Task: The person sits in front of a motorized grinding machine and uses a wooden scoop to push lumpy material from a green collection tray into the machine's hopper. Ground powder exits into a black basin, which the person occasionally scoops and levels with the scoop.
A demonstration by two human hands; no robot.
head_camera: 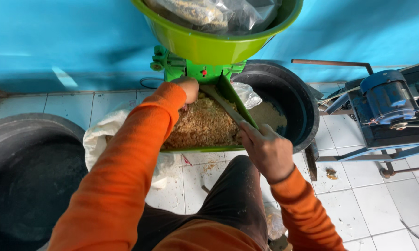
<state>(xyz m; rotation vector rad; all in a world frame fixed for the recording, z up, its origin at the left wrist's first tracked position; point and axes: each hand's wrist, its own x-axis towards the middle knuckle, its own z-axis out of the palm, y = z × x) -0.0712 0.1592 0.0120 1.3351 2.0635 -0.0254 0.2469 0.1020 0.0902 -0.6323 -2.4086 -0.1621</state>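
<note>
— Where do the hands sit against the machine?

— The left hand (187, 88) reaches in under the green hopper (205, 44), fingers curled down into the heap of coarse brown meal (202, 124) at the mouth of the green chute (228, 90). Whether that grip closes on anything cannot be told; the fingers are buried. The right hand (265, 148) is clenched around a flat stick (224, 106), which slants up across the meal toward the spout.

— And the meal itself?

— It fills the green tray between both hands, the left touching its top, the stick lying over its right edge.

— The setting?

— A white tiled floor (358, 195), scattered with crumbs, against a blue wall (56, 37). A black tub (293, 97) holding pale flour stands just behind the tray; another black tub (28, 181) sits at left, a white sack (100, 135) beside it. A blue motor (388, 97) on a metal frame stands at right.
</note>
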